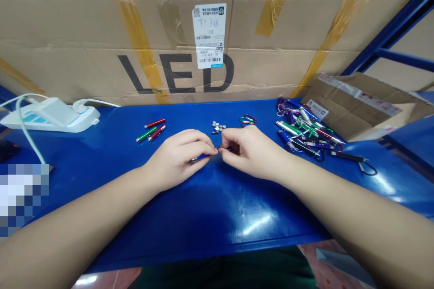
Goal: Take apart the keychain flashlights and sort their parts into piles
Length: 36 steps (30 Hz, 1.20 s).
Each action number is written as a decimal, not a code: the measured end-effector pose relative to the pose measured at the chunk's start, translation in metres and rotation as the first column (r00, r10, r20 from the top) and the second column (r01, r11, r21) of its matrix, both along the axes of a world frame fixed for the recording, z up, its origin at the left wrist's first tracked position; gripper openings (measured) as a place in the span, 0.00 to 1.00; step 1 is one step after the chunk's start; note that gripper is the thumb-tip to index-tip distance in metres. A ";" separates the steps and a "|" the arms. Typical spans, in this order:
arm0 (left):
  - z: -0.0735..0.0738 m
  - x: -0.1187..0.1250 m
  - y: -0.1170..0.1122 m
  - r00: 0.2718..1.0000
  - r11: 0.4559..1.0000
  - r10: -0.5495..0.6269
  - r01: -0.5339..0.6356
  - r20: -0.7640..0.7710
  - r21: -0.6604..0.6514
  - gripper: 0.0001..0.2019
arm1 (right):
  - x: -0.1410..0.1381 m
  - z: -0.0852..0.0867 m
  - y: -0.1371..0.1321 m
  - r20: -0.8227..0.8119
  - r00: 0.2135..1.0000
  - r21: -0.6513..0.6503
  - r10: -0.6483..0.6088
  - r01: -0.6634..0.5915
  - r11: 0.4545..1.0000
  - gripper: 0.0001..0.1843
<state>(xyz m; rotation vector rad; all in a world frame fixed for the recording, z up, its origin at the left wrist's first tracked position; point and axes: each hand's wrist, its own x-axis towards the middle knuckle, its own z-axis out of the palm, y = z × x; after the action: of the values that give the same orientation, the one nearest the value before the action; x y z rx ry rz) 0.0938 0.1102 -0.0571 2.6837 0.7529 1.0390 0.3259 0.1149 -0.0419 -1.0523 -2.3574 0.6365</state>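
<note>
- You are holding a slim blue pen torch [206, 156] at the centre of the bench; its long axis is running nearly side to side, rising slightly toward your right hand;
- Your left hand [178, 160] is curling closed around the torch's near part, with a silvery end showing below the fingers; your right hand [252, 153] is pinching the far end between its fingertips; neither hand is released, and the two are meeting fingertip to fingertip;
- Your hands are resting over the blue steel bench [217, 216], with the torch lying just above its surface; I cannot tell whether it is touching;
- At 12 o'clock, a small cluster of button cells [217, 126] is sitting just beyond the join of your hands;
- At 1 o'clock, a few small carabiners [248, 120] are lying closer to your right hand;
- At 2 to 3 o'clock, a heap of pen torches on carabiners [305, 128] is spreading along the bench, nearer your right hand, with a black strap [359, 162] trailing beyond it;
- At 10 o'clock, three red and green pen torches [151, 129] are lying apart, nearer your left hand;
- At 9 o'clock, a white power strip [50, 115] is sitting by the far bench edge;
- At 12 o'clock, beyond the bench, a cardboard carton [176, 72] printed "LED" is standing as a backdrop;
</note>
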 end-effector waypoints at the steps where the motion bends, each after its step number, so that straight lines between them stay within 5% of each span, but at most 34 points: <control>1: 0.000 0.000 0.000 1.000 1.000 -0.021 0.022 0.006 -0.008 0.07 | -0.001 0.000 -0.001 0.017 1.000 -0.001 0.004 -0.004 1.000 0.09; 7: 0.001 0.001 -0.002 0.989 0.989 -0.130 0.135 0.076 -0.068 0.07 | -0.001 0.006 -0.008 0.041 0.999 -0.050 0.034 -0.032 0.998 0.10; 12: 0.002 0.004 -0.003 0.968 0.957 -0.045 0.113 0.246 -0.268 0.02 | 0.004 0.010 -0.010 -0.079 0.995 -0.223 0.060 -0.076 0.972 0.10; 18: 0.003 0.009 -0.007 0.873 0.780 0.126 0.205 0.470 -0.591 0.12 | 0.002 0.003 -0.005 -0.293 0.956 -0.595 0.003 -0.185 0.782 0.09; 22: -0.001 0.005 -0.003 0.889 0.783 0.159 0.152 0.429 -0.604 0.13 | 0.016 0.009 0.006 -0.349 0.937 -0.484 -0.032 -0.150 0.862 0.08; 26: -0.007 -0.002 0.006 0.920 0.803 0.199 0.044 0.337 -0.594 0.13 | 0.050 0.016 0.027 -0.401 0.891 -0.329 -0.212 0.077 0.941 0.14; 31: -0.006 -0.004 0.009 0.946 0.806 0.212 -0.029 0.243 -0.591 0.13 | 0.078 0.008 0.053 -0.271 0.863 -0.247 -0.426 0.366 0.898 0.16; 36: -0.005 -0.006 0.011 0.963 0.820 0.187 -0.043 0.196 -0.570 0.11 | 0.080 -0.006 0.063 -0.081 0.934 -0.289 -0.347 0.311 0.905 0.13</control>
<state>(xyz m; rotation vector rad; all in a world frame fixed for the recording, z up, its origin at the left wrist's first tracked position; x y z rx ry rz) 0.0876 0.1207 -0.0623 1.9875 0.9970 0.9587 0.4056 0.1779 -0.0478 -1.4435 -1.9507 0.8844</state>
